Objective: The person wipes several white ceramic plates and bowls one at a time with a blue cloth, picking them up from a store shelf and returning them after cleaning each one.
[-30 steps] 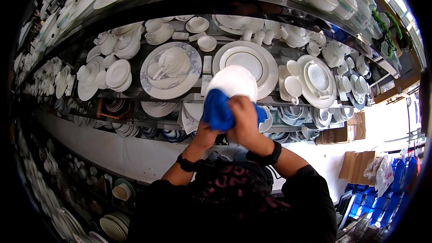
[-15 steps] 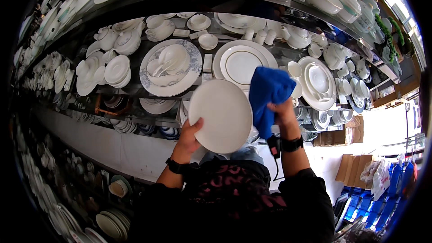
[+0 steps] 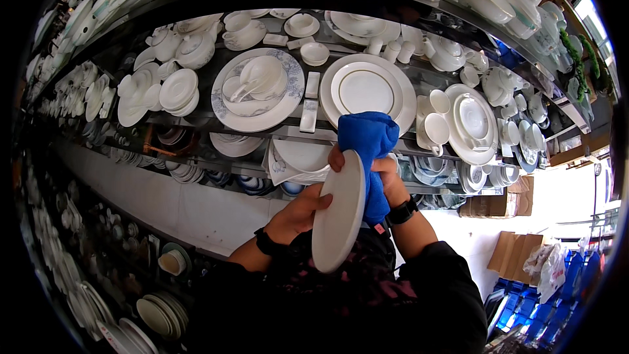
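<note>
Centrally, a white oval-looking plate (image 3: 339, 216) stands tilted, nearly edge-on, before the torso and clear of the shelf (image 3: 298, 134). The left hand (image 3: 296, 215) pinches its near rim, thumb laid on the visible face, apparently to steady it. The right hand (image 3: 389, 180) is closed around a bunched blue cloth (image 3: 368, 132) against the plate's far side (fingertips show at the upper rim; whose is unclear). The tilt probably turns the hidden face toward the cloth. Behind, a blue-patterned plate (image 3: 228, 111) carries nested tableware, seemingly arranged for display.
</note>
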